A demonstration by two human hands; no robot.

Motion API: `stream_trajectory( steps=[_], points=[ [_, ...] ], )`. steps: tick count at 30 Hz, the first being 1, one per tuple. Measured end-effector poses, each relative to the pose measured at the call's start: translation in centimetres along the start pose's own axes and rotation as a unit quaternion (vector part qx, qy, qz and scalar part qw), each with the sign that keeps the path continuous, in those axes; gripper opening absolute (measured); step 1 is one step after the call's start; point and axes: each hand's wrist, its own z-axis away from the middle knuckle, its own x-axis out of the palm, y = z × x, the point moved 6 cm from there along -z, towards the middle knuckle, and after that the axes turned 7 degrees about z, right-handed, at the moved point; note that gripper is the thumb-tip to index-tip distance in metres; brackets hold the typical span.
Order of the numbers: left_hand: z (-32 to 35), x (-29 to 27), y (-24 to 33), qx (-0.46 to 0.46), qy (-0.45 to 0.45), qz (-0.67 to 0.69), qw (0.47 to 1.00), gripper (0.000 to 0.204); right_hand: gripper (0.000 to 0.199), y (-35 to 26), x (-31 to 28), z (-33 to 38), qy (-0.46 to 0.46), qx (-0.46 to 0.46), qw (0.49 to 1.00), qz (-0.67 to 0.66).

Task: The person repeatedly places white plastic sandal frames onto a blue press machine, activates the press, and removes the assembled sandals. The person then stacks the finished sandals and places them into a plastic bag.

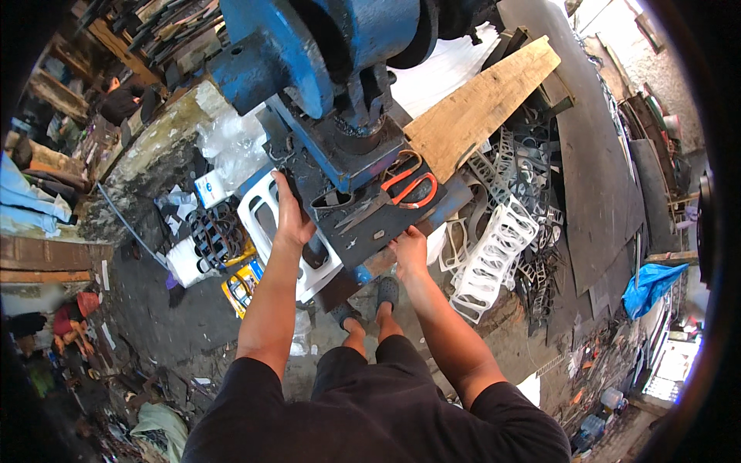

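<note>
My left hand [292,220] lies along a white sheet with large cut-outs [317,279], fingers stretched out and thumb apart. This sheet rests at the left side of a blue press [363,46]. My right hand [409,251] has its fingers bent together at the near right edge of the press's dark bed [378,235]; whatever they hold is hidden. Between the hands, orange-handled scissors [409,193] lie on the bed, blades toward the left. A dark metal ring-shaped piece [332,201] sits beside them.
A wooden board [486,108] slants off the press's right side. White cut-out strips [494,258] are heaped at right, before large dark sheets [590,177]. Dark cut-out pieces [216,235] and clear plastic [231,147] lie at left. Another person [123,100] sits at far left.
</note>
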Motion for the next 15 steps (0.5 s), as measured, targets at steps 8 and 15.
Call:
stream_trajectory(
  steps=[8,15],
  points=[
    [3.0,-1.2,2.1,0.130,0.122,-0.058,0.982,0.072,0.016,-4.2,-1.5,1.1,-0.097,0.034,0.970,0.222],
    [19.3,39.2,8.9,0.665,-0.275,-0.318,0.618,0.040,0.042,-44.8,3.4,18.4,0.250,-0.729,0.343,0.536]
  ],
)
